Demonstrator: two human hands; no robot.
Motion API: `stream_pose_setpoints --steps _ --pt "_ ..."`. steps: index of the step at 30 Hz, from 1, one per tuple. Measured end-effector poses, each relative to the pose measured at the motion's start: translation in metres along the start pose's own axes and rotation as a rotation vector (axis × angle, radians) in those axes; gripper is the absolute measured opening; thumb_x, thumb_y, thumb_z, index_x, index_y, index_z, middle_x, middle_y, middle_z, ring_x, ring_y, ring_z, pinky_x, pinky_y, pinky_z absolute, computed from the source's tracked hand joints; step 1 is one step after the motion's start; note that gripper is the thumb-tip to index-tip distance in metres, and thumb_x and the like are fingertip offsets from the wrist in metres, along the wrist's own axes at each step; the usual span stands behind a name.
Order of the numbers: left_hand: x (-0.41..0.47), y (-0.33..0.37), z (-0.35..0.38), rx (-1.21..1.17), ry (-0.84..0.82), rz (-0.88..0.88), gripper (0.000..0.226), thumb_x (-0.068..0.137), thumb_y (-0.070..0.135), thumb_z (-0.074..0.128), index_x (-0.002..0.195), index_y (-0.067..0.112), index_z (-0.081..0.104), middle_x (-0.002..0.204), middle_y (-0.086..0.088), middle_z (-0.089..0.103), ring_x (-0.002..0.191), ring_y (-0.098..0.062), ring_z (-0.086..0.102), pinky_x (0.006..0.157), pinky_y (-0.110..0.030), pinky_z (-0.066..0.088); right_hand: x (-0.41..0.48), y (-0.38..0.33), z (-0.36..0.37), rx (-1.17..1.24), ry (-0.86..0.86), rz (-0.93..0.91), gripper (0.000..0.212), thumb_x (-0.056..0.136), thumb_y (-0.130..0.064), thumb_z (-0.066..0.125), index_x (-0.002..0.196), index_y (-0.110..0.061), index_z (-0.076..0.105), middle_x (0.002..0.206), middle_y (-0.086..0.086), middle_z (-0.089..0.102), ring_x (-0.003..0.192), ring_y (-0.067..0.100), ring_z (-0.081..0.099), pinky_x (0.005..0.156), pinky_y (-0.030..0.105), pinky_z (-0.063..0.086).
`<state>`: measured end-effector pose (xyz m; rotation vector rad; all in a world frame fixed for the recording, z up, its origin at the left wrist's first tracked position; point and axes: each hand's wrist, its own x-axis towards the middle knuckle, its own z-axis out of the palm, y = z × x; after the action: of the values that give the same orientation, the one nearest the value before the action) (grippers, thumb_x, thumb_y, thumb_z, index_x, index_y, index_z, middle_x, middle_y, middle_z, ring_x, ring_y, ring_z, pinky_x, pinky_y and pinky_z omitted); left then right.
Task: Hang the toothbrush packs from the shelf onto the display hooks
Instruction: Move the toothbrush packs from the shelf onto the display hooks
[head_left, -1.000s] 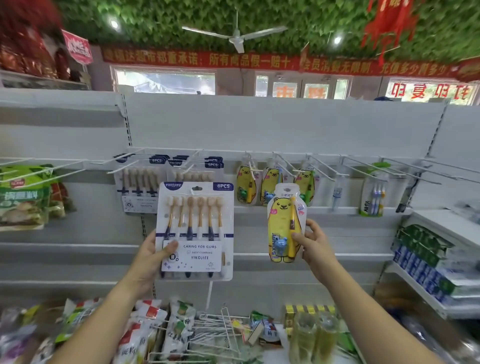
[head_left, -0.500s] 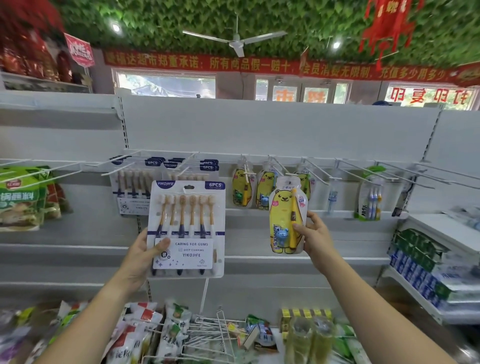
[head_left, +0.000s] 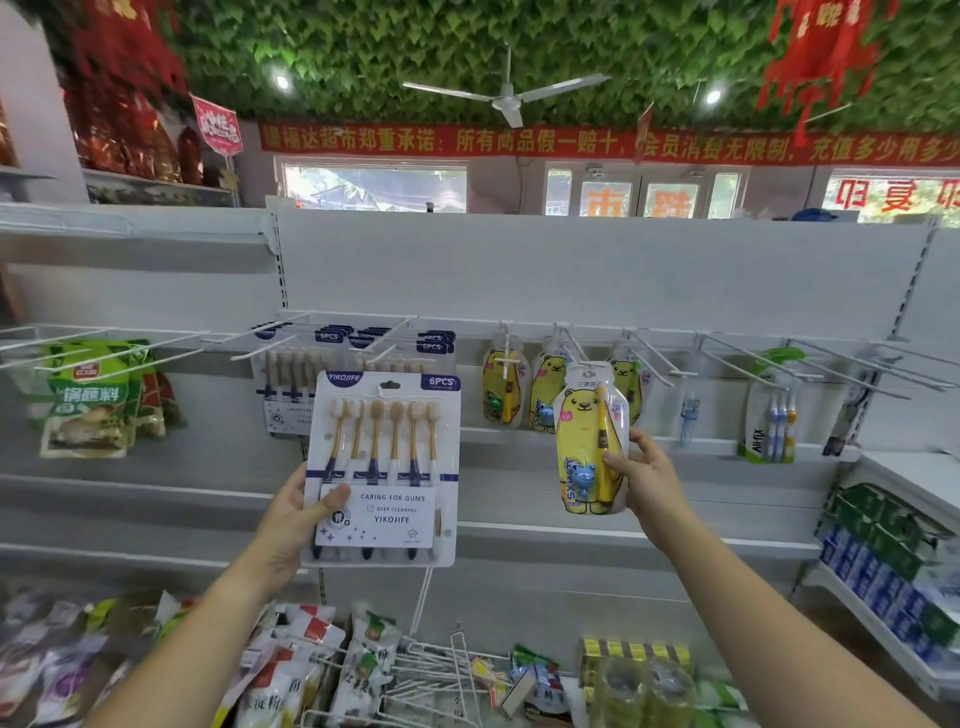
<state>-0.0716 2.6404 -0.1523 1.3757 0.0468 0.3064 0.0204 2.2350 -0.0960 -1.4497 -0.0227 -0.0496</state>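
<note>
White shop shelving (head_left: 571, 270) carries a rail of wire hooks (head_left: 649, 356). Head view: the right hand (head_left: 644, 478) pinches the yellow bear pack (head_left: 584, 447) low on its edge, long axis upright, hang hole topmost, close under the nearest hook (head_left: 575, 347). The left hand (head_left: 291, 519) grips the six-brush pack (head_left: 384, 467), also upright, lower down

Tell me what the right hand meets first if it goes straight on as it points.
Probably the white display hook above the bear toothbrush pack in the right hand; depth is unclear.
</note>
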Motion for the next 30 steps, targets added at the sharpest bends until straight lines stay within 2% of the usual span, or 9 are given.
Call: stream_pose_setpoints --steps 4,9,11,15,18,22,25,28,30 --pt "0.012 -0.003 -0.006 -0.007 -0.007 -0.001 0.066 0.075 0.024 0.084 0.135 0.018 0.056 0.122 -0.013 0.073 0.114 -0.034 0.069 0.097 -0.054 0.054 0.007 0.005 0.003 0.005 0.008 -0.005 0.037 0.097 -0.005 0.062 0.128 -0.023 0.055 0.117 0.013 0.072 0.101 0.036 0.072 0.086 0.063 0.057" --pt "0.028 0.002 -0.016 -0.006 -0.023 0.015 0.108 0.041 0.049 0.101 0.135 0.018 0.056 0.123 -0.013 0.072 0.113 -0.032 0.070 0.098 -0.054 0.053 0.018 0.011 0.015 -0.008 0.037 -0.013 0.038 0.096 -0.005 0.063 0.130 -0.022 0.055 0.115 0.013 0.072 0.101 0.037 0.072 0.090 0.063 0.055" --pt "0.034 0.005 -0.020 -0.006 -0.042 0.003 0.104 0.045 0.045 0.101 0.135 0.018 0.056 0.124 -0.014 0.072 0.115 -0.034 0.069 0.098 -0.055 0.054 0.023 0.011 0.021 0.011 0.056 -0.016 0.039 0.096 -0.003 0.062 0.128 -0.022 0.053 0.112 0.011 0.071 0.100 0.037 0.071 0.093 0.061 0.054" --pt "0.045 0.004 -0.025 0.012 -0.098 -0.009 0.056 0.084 0.013 0.078 0.135 0.018 0.055 0.125 -0.013 0.072 0.120 -0.034 0.067 0.102 -0.057 0.051 0.033 0.013 0.025 0.049 0.081 -0.033 0.040 0.096 0.001 0.059 0.131 -0.017 0.049 0.109 0.006 0.069 0.099 0.034 0.069 0.094 0.059 0.052" --pt "0.048 0.003 -0.032 0.041 -0.143 -0.018 0.050 0.089 0.005 0.067 0.135 0.017 0.053 0.126 -0.013 0.071 0.118 -0.032 0.068 0.102 -0.055 0.052 0.040 0.017 0.030 0.073 0.116 -0.022 0.049 0.096 0.002 0.058 0.139 -0.017 0.045 0.108 0.005 0.069 0.098 0.033 0.068 0.096 0.061 0.051" --pt "0.044 0.003 -0.038 0.063 -0.198 -0.030 0.047 0.094 -0.002 0.060 0.136 0.017 0.052 0.125 -0.014 0.071 0.117 -0.032 0.068 0.093 -0.045 0.059 0.045 0.021 0.033 0.065 0.116 -0.029 0.037 0.097 0.003 0.056 0.126 -0.019 0.049 0.105 0.006 0.069 0.095 0.031 0.068 0.092 0.060 0.051" --pt "0.045 0.004 -0.040 0.039 -0.202 -0.023 0.048 0.093 -0.003 0.061 0.136 0.016 0.052 0.125 -0.017 0.071 0.115 -0.033 0.069 0.087 -0.042 0.061 0.052 0.024 0.031 0.067 0.129 -0.016 0.045 0.097 0.001 0.058 0.136 -0.018 0.047 0.113 0.009 0.069 0.101 0.035 0.068 0.095 0.063 0.051" --pt "0.049 0.007 -0.043 -0.010 -0.167 -0.006 0.056 0.085 0.010 0.073 0.137 0.017 0.052 0.125 -0.017 0.070 0.116 -0.035 0.068 0.089 -0.049 0.060 0.060 0.027 0.028 0.070 0.137 0.000 0.055 0.096 0.000 0.060 0.145 -0.018 0.043 0.120 0.012 0.068 0.106 0.038 0.068 0.096 0.065 0.051" --pt "0.051 0.006 -0.045 -0.019 -0.119 0.005 0.077 0.072 0.030 0.090 0.138 0.018 0.053 0.127 -0.016 0.070 0.118 -0.035 0.067 0.093 -0.051 0.059 0.064 0.029 0.026 0.062 0.135 0.005 0.058 0.095 -0.002 0.062 0.147 -0.018 0.042 0.123 0.015 0.068 0.107 0.039 0.068 0.096 0.066 0.051"
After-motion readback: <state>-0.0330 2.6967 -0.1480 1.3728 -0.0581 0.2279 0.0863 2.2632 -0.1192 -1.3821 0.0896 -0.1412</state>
